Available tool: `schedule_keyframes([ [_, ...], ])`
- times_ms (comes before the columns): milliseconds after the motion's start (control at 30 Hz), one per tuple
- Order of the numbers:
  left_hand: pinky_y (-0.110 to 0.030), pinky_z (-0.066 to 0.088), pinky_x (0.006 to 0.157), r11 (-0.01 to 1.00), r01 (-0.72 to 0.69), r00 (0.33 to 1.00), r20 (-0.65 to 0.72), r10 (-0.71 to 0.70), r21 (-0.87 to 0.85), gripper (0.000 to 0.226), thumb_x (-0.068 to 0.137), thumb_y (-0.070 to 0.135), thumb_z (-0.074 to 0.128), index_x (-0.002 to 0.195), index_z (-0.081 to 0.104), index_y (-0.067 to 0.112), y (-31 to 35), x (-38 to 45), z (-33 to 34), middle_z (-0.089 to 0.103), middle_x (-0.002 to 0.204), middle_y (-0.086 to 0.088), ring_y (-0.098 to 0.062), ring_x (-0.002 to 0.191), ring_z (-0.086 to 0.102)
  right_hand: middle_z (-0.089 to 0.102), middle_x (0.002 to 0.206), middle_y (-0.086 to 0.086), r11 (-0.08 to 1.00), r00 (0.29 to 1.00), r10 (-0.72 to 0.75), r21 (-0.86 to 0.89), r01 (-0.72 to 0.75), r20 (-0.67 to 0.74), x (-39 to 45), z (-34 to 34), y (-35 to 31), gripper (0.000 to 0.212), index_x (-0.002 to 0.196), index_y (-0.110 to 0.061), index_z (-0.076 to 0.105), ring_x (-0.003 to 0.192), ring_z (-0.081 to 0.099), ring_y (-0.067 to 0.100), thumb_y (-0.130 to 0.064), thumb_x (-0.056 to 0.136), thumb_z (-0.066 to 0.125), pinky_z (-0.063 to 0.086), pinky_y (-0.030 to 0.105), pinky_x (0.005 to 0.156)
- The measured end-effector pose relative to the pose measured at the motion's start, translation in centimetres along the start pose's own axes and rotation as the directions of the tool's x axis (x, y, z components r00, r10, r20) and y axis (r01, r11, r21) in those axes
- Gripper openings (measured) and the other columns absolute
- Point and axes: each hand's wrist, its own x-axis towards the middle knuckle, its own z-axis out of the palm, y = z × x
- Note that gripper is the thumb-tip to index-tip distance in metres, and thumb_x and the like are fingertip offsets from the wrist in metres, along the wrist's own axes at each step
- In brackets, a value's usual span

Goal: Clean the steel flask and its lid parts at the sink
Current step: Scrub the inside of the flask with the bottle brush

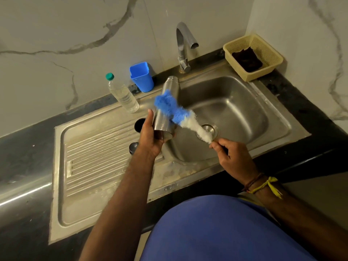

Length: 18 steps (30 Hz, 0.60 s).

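On the draining board two dark lid parts [139, 125] wait, apparently unwashed. The left hand [150, 136] grips the steel flask [166, 108] at the sink [235, 110] rim; the right hand [231, 155] clenches the bottle brush [177, 113] against its outside. Washing seems underway. No writing is legible.

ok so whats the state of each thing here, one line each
flask: tilted, held by left hand, brush on its outside
brush: handle gripped by right hand
tap: no water running
water bottle: upright, capped
blue cup: upright, open top
basket: dark cloth inside
sink: no standing water
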Motion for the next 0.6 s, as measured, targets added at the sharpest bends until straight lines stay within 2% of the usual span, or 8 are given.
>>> schedule_keyframes([
  [33, -0.043, 0.059, 0.086, 1.000, -0.002, 1.000, 0.004, 0.002, -0.005, 0.054, 0.100, 0.056, 0.053, 0.128, 0.064, 0.012, 0.3, 0.2, 0.1, 0.074, 0.119, -0.013, -0.027, 0.101, 0.072, 0.064, 0.063, -0.008, 1.000, 1.000, 0.001, 0.016, -0.001, 0.009, 0.1, 0.1, 0.1, 0.021, 0.095, -0.017, 0.074, 0.054, 0.058, 0.006, -0.028, 0.099, 0.057, 0.045, 0.023, 0.049],
  [100, -0.036, 0.060, 0.071, 0.999, -0.038, 0.999, 0.019, 0.038, -0.007, 0.040, 0.103, 0.046, 0.050, 0.107, 0.066, 0.010, 0.6, 0.6, 0.0, 0.072, 0.100, -0.010, -0.022, 0.084, 0.072, 0.069, 0.071, -0.006, 0.999, 0.996, -0.048, 0.024, 0.046, 0.079, -0.1, 0.3, -0.1, 0.027, 0.097, -0.018, 0.073, 0.060, 0.062, 0.008, -0.036, 0.100, 0.052, 0.051, 0.031, 0.053],
  [167, -0.032, 0.057, 0.063, 0.997, -0.063, 0.998, 0.015, 0.064, -0.049, 0.037, 0.104, 0.044, 0.048, 0.093, 0.061, 0.012, 1.0, 0.9, -0.1, 0.059, 0.087, -0.007, -0.020, 0.075, 0.063, 0.069, 0.075, -0.009, 0.995, 0.989, -0.102, -0.002, 0.102, 0.104, -0.6, 0.3, -0.2, 0.026, 0.099, -0.018, 0.072, 0.063, 0.061, 0.005, -0.035, 0.099, 0.053, 0.051, 0.030, 0.055],
  [200, -0.034, 0.059, 0.068, 0.995, -0.064, 0.998, 0.023, 0.065, -0.074, 0.040, 0.104, 0.047, 0.048, 0.099, 0.062, 0.010, 1.2, 1.0, -0.2, 0.061, 0.092, -0.009, -0.021, 0.082, 0.063, 0.068, 0.075, -0.010, 0.995, 0.992, -0.099, -0.006, 0.100, 0.075, -0.8, 0.2, -0.1, 0.023, 0.098, -0.017, 0.073, 0.063, 0.060, 0.003, -0.032, 0.099, 0.055, 0.049, 0.026, 0.055],
  [267, -0.042, 0.059, 0.084, 0.992, -0.030, 0.999, 0.035, 0.034, -0.121, 0.057, 0.100, 0.057, 0.050, 0.125, 0.061, 0.007, 1.3, 0.8, -0.2, 0.070, 0.118, -0.015, -0.028, 0.104, 0.068, 0.067, 0.070, -0.008, 0.999, 0.999, -0.038, 0.008, 0.038, -0.021, -0.6, 0.1, 0.3, 0.019, 0.096, -0.015, 0.074, 0.058, 0.058, 0.004, -0.026, 0.098, 0.059, 0.045, 0.022, 0.052],
  [367, -0.046, 0.055, 0.095, 0.985, 0.022, 0.996, 0.091, -0.006, -0.171, 0.067, 0.096, 0.063, 0.054, 0.139, 0.057, 0.011, 0.8, -0.1, 0.1, 0.066, 0.136, -0.016, -0.029, 0.113, 0.068, 0.063, 0.064, -0.009, 1.000, 1.000, -0.016, -0.015, 0.016, -0.006, 0.3, 0.5, 0.0, 0.018, 0.094, -0.015, 0.074, 0.053, 0.056, 0.006, -0.024, 0.098, 0.060, 0.044, 0.021, 0.049],
  [500, -0.044, 0.055, 0.090, 0.985, 0.066, 0.990, 0.133, -0.045, -0.159, 0.066, 0.089, 0.061, 0.061, 0.131, 0.062, 0.011, -0.6, -1.6, -0.7, 0.066, 0.131, -0.016, -0.032, 0.105, 0.068, 0.067, 0.066, -0.004, 0.998, 1.000, -0.001, -0.058, 0.000, -0.029, 1.1, 0.4, 0.1, 0.035, 0.090, -0.017, 0.073, 0.056, 0.061, 0.011, -0.041, 0.098, 0.050, 0.051, 0.036, 0.052],
  [600, -0.046, 0.060, 0.086, 0.983, 0.116, 0.974, 0.208, -0.085, -0.139, 0.074, 0.087, 0.052, 0.068, 0.143, 0.053, 0.006, -1.3, -2.2, -1.3, 0.061, 0.134, -0.021, -0.036, 0.103, 0.069, 0.067, 0.065, 0.001, 0.999, 0.998, 0.029, -0.042, -0.032, -0.057, 1.6, 0.5, 0.4, 0.045, 0.087, -0.012, 0.072, 0.055, 0.060, 0.014, -0.047, 0.096, 0.045, 0.051, 0.039, 0.051],
])
